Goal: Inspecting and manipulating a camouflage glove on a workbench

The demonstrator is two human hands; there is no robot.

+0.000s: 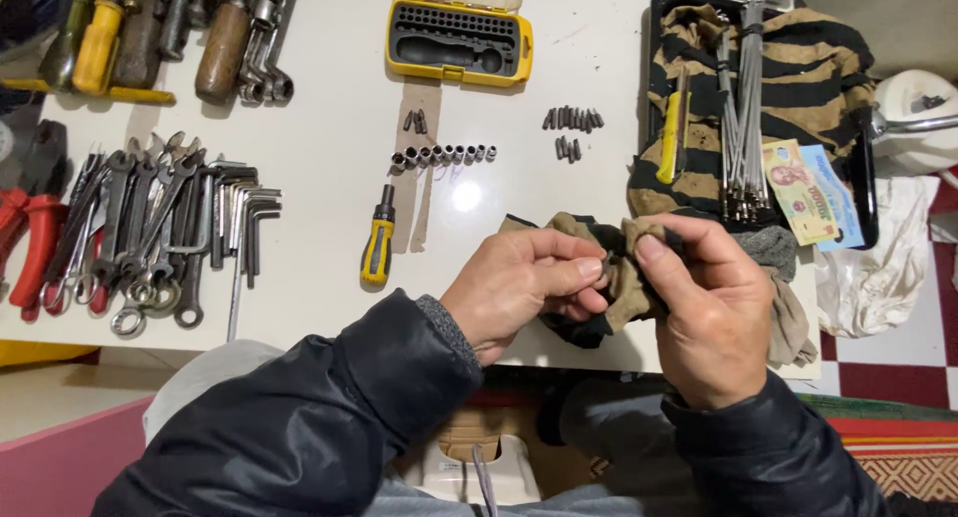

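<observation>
On the left of the white table lie red pliers, then wrenches. A yellow screwdriver lies near the middle. The left hand pinches a small dark metal bit. The right hand grips a striped rag around it. A red and white checkered floor shows at the right.

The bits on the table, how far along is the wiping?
Looks done: a row of sockets and two bit clusters lie sorted on the table. In hand: the left hand holds a small bit against the rag gripped by the right hand. Possibly left: the case sits open with its slots empty, and the screwdriver lies loose.
</observation>
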